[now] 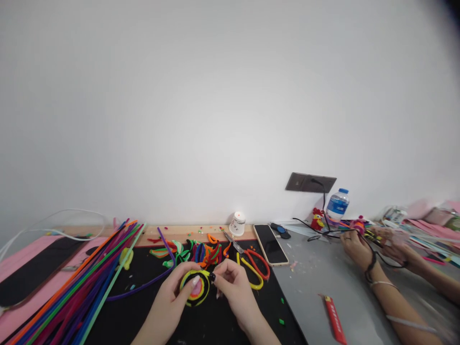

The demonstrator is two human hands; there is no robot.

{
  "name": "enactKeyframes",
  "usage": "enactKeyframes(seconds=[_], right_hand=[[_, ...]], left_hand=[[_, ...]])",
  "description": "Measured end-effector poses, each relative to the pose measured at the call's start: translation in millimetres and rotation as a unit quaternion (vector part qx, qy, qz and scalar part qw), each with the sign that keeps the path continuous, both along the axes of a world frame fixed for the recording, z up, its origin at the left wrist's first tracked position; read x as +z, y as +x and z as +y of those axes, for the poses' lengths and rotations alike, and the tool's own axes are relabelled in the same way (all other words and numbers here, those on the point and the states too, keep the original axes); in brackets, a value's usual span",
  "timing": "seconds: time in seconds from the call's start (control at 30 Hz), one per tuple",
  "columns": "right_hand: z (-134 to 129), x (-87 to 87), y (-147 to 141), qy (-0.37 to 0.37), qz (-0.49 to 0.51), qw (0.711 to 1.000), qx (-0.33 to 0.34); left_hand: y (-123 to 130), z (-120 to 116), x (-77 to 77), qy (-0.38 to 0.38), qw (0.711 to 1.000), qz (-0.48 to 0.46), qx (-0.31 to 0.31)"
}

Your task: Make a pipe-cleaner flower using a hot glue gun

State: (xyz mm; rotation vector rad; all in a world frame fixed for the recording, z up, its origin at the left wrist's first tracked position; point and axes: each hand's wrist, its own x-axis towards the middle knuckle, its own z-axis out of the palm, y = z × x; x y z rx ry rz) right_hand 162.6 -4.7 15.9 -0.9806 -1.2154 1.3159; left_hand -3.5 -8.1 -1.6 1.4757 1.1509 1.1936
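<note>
My left hand (171, 291) grips a round coil of pipe cleaners (203, 296), with rings of yellow, black, orange and pink. Its thumb presses on the pink middle. At the coil's right edge, my right hand (235, 288) pinches a small black piece (212, 277) that looks like a pipe cleaner end. Just behind my hands lies a pile of bent, striped pipe cleaner pieces (208, 253). Scissors (257, 262) with one orange and one yellow handle rest to the right. A purple pipe cleaner (143, 287) curves across the black mat (122, 314) on the left.
Long coloured pipe cleaners (81, 282) lie bundled at left, near a dark phone (39, 270). A white paper cup (237, 224), another phone (271, 244) and a red utility knife (334, 318) stand or lie rightward. A co-worker's hands (355, 247) work beside a water bottle (338, 206).
</note>
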Motion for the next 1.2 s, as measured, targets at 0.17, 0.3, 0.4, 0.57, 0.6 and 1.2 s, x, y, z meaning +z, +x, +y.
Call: enactKeyframes(seconds=[0.17, 0.3, 0.4, 0.57, 0.6, 1.2], right_hand=[[-1.9, -4.5, -2.6, 0.068, -0.062, 0.995, -0.023], [-6.1, -5.5, -5.5, 0.107, -0.147, 0.982, -0.043], [-8.1, -5.0, -9.1, 0.091, -0.159, 0.982, -0.056], [-8.8, -10.2, -14.4, 0.049, -0.136, 0.987, -0.071], [-8.6, -11.4, -14.8, 0.042, -0.129, 0.988, -0.073], [-3.6, -9.5, -9.9, 0.030, -0.097, 0.989, -0.108]], left_hand=[[-0.6, 1.2, -0.5, 0.014, 1.000, 0.010, 0.022], [-2.5, 2.2, -1.3, 0.029, 0.998, 0.017, 0.047], [-2.2, 2.2, -2.6, 0.025, 0.998, 0.012, 0.051], [1.7, 0.2, -2.8, 0.018, 0.999, -0.017, 0.035], [2.5, 0.0, -2.5, 0.012, 0.999, -0.023, 0.032], [-7.7, 6.0, 9.8, -0.066, 0.972, -0.158, 0.164]])
